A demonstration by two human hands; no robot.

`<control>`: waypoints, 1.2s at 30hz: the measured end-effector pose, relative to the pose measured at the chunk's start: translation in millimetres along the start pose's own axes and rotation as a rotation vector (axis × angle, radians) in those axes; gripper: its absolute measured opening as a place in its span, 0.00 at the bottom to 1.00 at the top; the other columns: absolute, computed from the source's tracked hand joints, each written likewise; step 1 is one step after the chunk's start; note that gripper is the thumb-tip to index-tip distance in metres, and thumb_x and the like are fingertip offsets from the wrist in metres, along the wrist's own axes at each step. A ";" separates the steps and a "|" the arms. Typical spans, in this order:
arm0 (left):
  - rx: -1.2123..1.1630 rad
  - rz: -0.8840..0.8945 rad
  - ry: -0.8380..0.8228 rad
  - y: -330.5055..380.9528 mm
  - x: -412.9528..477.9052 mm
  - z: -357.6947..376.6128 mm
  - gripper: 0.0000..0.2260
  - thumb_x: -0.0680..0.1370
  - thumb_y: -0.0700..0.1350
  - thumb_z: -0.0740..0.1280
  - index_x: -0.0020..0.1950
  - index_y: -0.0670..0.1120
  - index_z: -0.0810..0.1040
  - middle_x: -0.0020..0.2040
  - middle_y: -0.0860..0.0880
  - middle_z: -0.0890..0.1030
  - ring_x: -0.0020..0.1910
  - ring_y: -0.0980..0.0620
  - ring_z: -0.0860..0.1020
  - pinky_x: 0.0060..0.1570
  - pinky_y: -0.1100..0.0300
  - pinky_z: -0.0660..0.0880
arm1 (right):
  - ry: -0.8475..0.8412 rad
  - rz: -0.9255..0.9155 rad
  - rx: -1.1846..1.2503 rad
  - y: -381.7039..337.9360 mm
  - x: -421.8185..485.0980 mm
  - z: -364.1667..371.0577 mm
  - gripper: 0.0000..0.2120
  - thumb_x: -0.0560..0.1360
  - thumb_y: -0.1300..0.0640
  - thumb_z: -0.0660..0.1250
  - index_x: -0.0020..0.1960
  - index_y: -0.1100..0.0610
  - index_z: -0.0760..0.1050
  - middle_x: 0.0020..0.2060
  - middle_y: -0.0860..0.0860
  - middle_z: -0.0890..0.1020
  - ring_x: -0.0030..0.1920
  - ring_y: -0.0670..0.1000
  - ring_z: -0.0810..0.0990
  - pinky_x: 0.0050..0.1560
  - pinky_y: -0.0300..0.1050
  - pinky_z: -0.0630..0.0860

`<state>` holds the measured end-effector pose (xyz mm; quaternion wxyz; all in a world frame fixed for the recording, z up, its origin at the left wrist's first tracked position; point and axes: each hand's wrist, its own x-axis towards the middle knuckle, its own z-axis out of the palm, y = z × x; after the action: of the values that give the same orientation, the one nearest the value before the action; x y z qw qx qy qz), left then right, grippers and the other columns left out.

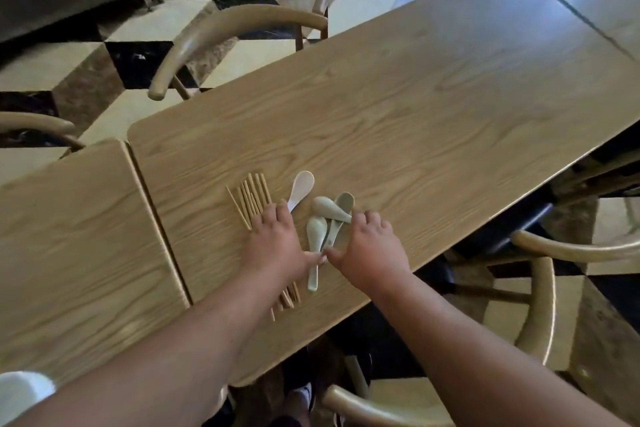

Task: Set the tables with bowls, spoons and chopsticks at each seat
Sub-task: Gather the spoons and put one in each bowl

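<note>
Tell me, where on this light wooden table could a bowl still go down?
The light wooden table is bare beyond the pale spoons, out to its far end. The neighbouring wooden tabletop on the left is bare too. Crowded only at the near edge: left hand on the thin wooden chopsticks, right hand on the spoons.

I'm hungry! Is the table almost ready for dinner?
Not nearly. No seat is set yet: the chopsticks and spoons lie together in one spot on the table. The left hand rests on the chopsticks, the right hand touches the spoons. No bowls show; every seat is left.
</note>
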<state>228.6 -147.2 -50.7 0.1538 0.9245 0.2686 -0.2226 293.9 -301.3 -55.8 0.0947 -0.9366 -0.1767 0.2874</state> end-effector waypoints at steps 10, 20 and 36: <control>0.068 -0.018 -0.036 0.3 32.3 7.6 0.58 0.64 0.74 0.76 0.80 0.41 0.60 0.74 0.43 0.70 0.73 0.42 0.71 0.70 0.48 0.72 | 0.032 0.124 -0.009 -15.9 20.2 8.3 0.36 0.77 0.33 0.68 0.72 0.59 0.68 0.65 0.54 0.74 0.65 0.57 0.75 0.61 0.53 0.78; 0.044 -0.015 -0.041 -10.3 41.0 19.3 0.31 0.74 0.60 0.76 0.67 0.43 0.70 0.66 0.43 0.79 0.66 0.41 0.79 0.62 0.49 0.75 | -0.091 0.181 -0.061 -25.4 19.1 17.6 0.17 0.81 0.40 0.65 0.55 0.55 0.72 0.51 0.52 0.80 0.48 0.54 0.78 0.48 0.51 0.79; -0.170 -0.055 0.001 -21.3 39.3 15.4 0.12 0.86 0.45 0.55 0.61 0.41 0.75 0.58 0.39 0.84 0.57 0.34 0.82 0.49 0.49 0.72 | -0.189 0.334 0.606 -18.6 0.7 12.4 0.13 0.83 0.54 0.58 0.42 0.56 0.71 0.37 0.53 0.78 0.37 0.52 0.76 0.41 0.50 0.73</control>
<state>241.2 -119.4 -86.7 0.2254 0.9004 0.3121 -0.2027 282.2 -283.0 -61.1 0.3032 -0.8513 0.0639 0.4235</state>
